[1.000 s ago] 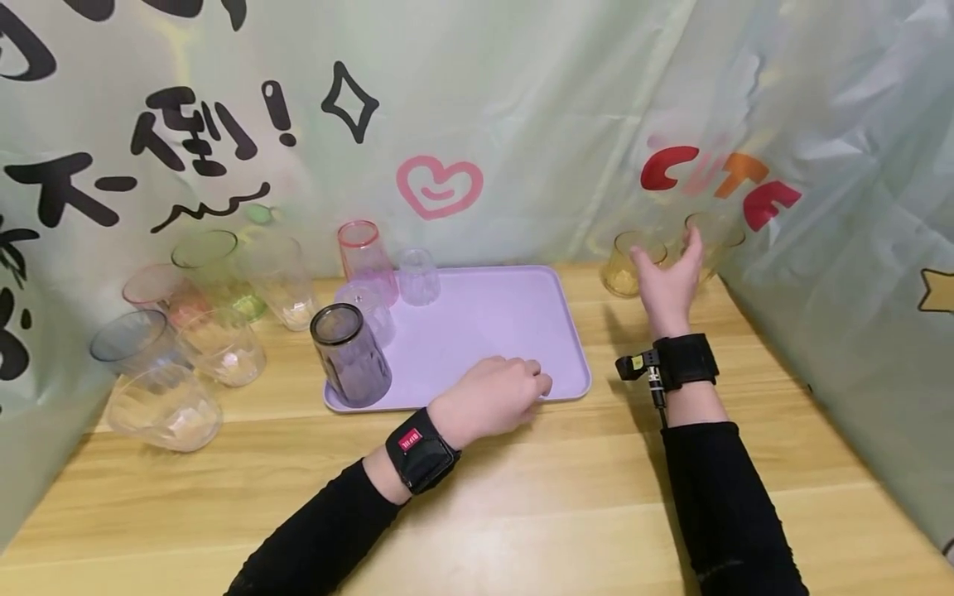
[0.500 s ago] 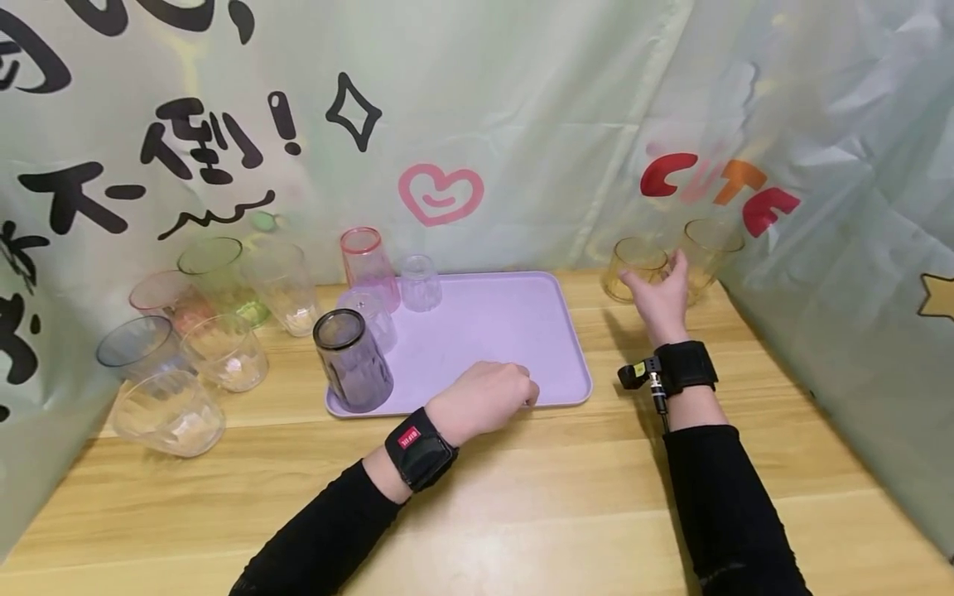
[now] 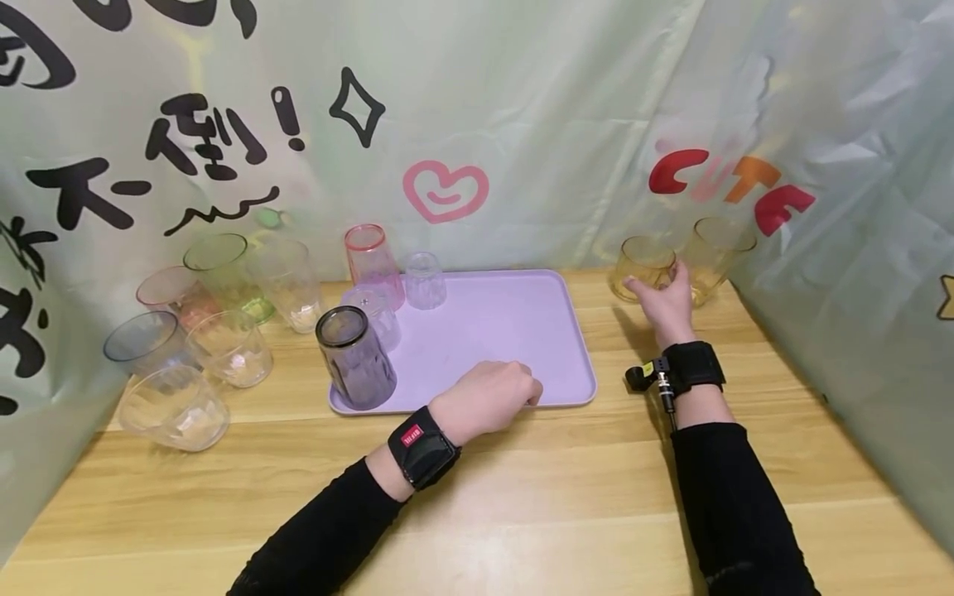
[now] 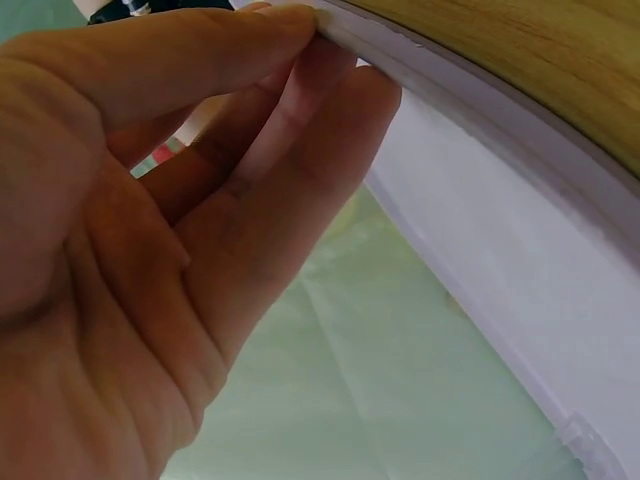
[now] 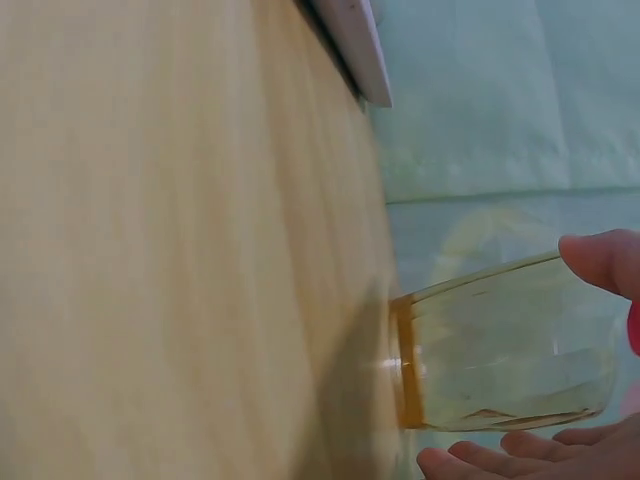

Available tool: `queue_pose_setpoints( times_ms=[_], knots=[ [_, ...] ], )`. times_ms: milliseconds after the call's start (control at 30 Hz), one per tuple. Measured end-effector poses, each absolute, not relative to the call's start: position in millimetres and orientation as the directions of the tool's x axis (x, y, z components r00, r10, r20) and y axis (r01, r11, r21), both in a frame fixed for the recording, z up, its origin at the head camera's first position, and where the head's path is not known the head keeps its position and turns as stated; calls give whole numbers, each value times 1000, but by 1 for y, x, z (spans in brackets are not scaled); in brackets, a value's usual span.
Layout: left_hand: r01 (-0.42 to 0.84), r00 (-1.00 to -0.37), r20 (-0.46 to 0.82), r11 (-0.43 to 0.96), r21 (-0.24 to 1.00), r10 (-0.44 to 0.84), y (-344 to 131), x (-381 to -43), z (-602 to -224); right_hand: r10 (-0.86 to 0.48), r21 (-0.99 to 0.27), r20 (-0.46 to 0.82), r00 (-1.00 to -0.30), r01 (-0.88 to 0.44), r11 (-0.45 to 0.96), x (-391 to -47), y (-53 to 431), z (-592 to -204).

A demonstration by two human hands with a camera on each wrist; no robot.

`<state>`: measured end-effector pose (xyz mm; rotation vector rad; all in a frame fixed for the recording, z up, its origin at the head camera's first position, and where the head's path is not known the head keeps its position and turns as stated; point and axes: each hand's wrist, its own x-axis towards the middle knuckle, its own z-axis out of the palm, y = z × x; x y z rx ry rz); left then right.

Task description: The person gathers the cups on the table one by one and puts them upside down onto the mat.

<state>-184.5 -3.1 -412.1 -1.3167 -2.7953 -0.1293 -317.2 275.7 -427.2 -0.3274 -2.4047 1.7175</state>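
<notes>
My left hand (image 3: 488, 397) is at the front edge of the lilac tray (image 3: 484, 331). In the left wrist view its thumb and fingers pinch the tray's rim (image 4: 470, 125). At the back right, my right hand (image 3: 668, 308) holds the shorter amber glass (image 3: 643, 261) from the front, thumb on its left side and fingers on its right. The right wrist view has the thumb (image 5: 605, 262) against the glass near its mouth and the fingers (image 5: 520, 455) along the opposite side. Its base is at the wooden table. A taller amber glass (image 3: 719, 261) stands just right of this hand.
On the tray's left part stand a smoky purple tumbler (image 3: 358, 364), a pink tumbler (image 3: 374, 269), a small clear cup (image 3: 426, 283) and another clear cup (image 3: 382, 321). Several glasses, including a green one (image 3: 224, 269) and a blue-grey one (image 3: 149, 343), crowd the left. A printed sheet (image 3: 537, 149) hangs behind.
My right hand has come down and leftward from in front of the taller amber glass to the shorter one, its fingers closing around it. My left hand stays at the tray's edge, fingers drawn in slightly.
</notes>
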Motion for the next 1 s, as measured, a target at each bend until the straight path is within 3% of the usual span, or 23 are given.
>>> queue_pose_setpoints(
  times_ms=[533, 700, 900, 1000],
  knots=[
    [768, -641, 56, 638, 55, 766, 0, -185, -410, 245, -954, 66, -967, 11, 298, -363, 313, -480],
    [771, -637, 63, 635, 49, 769, -1, -186, -412, 248, -943, 39, -968, 47, 330, -362, 310, -477],
    [770, -638, 63, 636, 46, 768, -3, -186, -414, 228, -930, 1, -974, 82, 357, -335, 286, -444],
    [769, -640, 63, 639, 37, 766, -2, -185, -414, 207, -926, -11, -978, 88, 367, -345, 293, -451]
  ],
)
